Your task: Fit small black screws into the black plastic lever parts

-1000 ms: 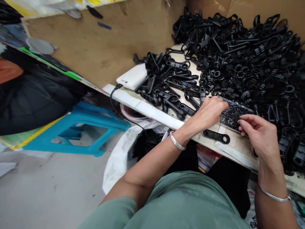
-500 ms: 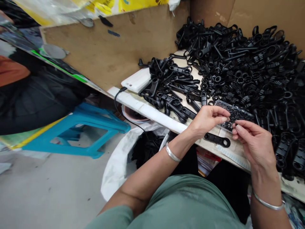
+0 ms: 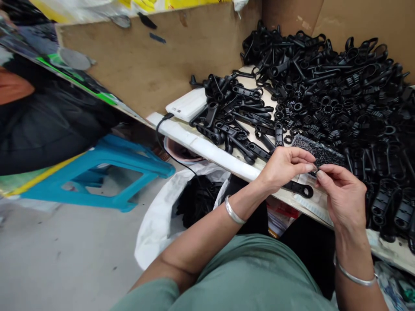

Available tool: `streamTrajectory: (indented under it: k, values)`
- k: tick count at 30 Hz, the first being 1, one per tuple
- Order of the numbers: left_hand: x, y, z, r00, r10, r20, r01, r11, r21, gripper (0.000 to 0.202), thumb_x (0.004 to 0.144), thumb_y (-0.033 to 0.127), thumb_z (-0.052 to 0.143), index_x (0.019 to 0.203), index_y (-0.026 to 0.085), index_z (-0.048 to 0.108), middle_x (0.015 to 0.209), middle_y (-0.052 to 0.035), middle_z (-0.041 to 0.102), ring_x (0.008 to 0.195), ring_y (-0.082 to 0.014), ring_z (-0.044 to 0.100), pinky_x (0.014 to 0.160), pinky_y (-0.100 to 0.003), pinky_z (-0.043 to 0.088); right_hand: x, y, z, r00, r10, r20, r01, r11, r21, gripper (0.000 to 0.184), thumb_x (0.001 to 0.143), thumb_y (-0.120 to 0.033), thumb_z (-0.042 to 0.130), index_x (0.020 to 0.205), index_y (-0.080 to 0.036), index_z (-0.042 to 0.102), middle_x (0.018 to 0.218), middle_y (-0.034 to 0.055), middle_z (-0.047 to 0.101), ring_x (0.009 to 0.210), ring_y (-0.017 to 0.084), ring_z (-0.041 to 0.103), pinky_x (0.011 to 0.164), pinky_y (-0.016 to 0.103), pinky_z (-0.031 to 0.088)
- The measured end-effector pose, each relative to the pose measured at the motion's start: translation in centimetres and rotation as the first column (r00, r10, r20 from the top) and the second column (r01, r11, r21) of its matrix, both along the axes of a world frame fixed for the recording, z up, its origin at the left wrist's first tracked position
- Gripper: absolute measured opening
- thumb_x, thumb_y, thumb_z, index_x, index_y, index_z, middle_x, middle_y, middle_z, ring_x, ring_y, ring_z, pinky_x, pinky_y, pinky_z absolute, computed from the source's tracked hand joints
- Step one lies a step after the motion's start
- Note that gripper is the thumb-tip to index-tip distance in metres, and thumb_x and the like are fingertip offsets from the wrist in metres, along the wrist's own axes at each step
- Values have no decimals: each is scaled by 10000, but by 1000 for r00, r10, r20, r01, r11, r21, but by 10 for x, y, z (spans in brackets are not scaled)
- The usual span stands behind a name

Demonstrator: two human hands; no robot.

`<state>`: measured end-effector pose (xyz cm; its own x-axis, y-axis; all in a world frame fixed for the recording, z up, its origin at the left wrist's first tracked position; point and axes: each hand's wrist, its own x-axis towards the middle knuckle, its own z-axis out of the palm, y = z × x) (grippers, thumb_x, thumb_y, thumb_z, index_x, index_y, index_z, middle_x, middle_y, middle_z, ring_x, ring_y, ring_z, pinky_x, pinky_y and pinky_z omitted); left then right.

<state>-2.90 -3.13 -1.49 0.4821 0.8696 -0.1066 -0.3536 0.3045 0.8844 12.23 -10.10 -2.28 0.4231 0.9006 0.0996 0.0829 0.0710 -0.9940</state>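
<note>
My left hand (image 3: 282, 166) and my right hand (image 3: 340, 196) meet fingertip to fingertip just in front of a clear tray of tiny black bits (image 3: 319, 151). Both pinch at the same spot; what they pinch is too small to make out. A single flat black plastic part (image 3: 298, 188) with ring ends lies on the worktop (image 3: 311, 203) right below the left fingers. A small group of the same black parts (image 3: 236, 116) lies to the left, and a big heap of them (image 3: 340, 86) fills the back and right of the worktop.
A white box (image 3: 188, 105) with a black cable sits at the worktop's left end. Cardboard walls (image 3: 145, 65) stand behind. Below the edge hangs a white sack (image 3: 162, 220) with black parts inside. A blue plastic stool (image 3: 106, 168) stands on the grey floor at left.
My left hand has lifted out of the tray of tiny bits and drawn back. My right hand has moved in until the fingertips of both hands touch.
</note>
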Motion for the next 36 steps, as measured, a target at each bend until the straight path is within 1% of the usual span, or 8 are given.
streamTrajectory:
  k: [4, 6, 9, 12, 17, 21, 30, 36]
  values:
    - [0, -1, -2, 1000, -7, 3, 7, 1000, 18, 161, 692, 47, 774, 834, 97, 718, 735, -10, 712, 698, -95, 667, 731, -226, 529, 0, -2, 1, 999, 5, 42, -5, 1000, -2, 183, 688, -278, 869, 842, -228, 782, 805, 0, 724, 590, 98, 626, 584, 219, 543]
    - [0, -1, -4, 1000, -10, 12, 9, 1000, 23, 162, 686, 60, 780, 832, 97, 720, 731, -13, 715, 696, -98, 673, 712, -219, 534, 0, -2, 2, 1000, 13, 23, -13, 1000, -11, 186, 678, -276, 874, 833, -227, 783, 801, 1, 725, 583, 96, 624, 580, 217, 545]
    - [1, -1, -5, 1000, -9, 28, 8, 1000, 21, 161, 681, 70, 782, 828, 95, 718, 721, -15, 720, 690, -97, 681, 693, -204, 542, 0, -2, 4, 995, 36, -96, -39, 999, -36, 207, 645, -289, 893, 803, -218, 781, 769, 4, 718, 565, 94, 621, 559, 206, 544]
    - [1, -1, -4, 999, -9, 40, 8, 1000, 21, 154, 690, 43, 763, 825, 95, 712, 719, -16, 724, 686, -93, 686, 700, -200, 543, 2, -2, 5, 973, 65, -222, -82, 994, -67, 241, 609, -301, 915, 786, -207, 780, 744, 20, 720, 595, 108, 644, 559, 202, 558]
    - [2, -2, -3, 999, -21, 38, 20, 1000, 14, 156, 716, 12, 738, 842, 97, 703, 735, -16, 728, 697, -98, 695, 749, -228, 553, 4, -3, 4, 940, 109, -324, -136, 989, -60, 249, 593, -286, 931, 780, -217, 781, 759, 24, 731, 601, 93, 650, 564, 177, 566]
    - [3, -3, -2, 999, -19, 45, 18, 1000, 12, 165, 709, 10, 741, 842, 101, 702, 738, -10, 726, 698, -92, 694, 729, -210, 549, 5, -5, 3, 926, 116, -359, -137, 990, -34, 273, 599, -287, 933, 827, -239, 791, 741, 5, 720, 586, 78, 636, 550, 160, 564]
    - [4, -6, -3, 998, -30, 56, 30, 1000, 7, 169, 708, 29, 749, 850, 107, 702, 742, -7, 726, 701, -87, 696, 722, -193, 545, 9, -9, -1, 896, 136, -423, -177, 982, -60, 274, 616, -327, 937, 826, -221, 796, 726, 13, 711, 576, 62, 622, 516, 124, 552]
    - [5, -7, -7, 997, -44, 60, 44, 999, 2, 183, 706, 46, 760, 868, 105, 699, 743, -17, 733, 698, -96, 701, 718, -201, 557, 7, -10, -3, 904, 149, -401, -179, 983, -39, 258, 642, -335, 922, 842, -229, 797, 707, 5, 699, 572, 65, 621, 531, 141, 560]
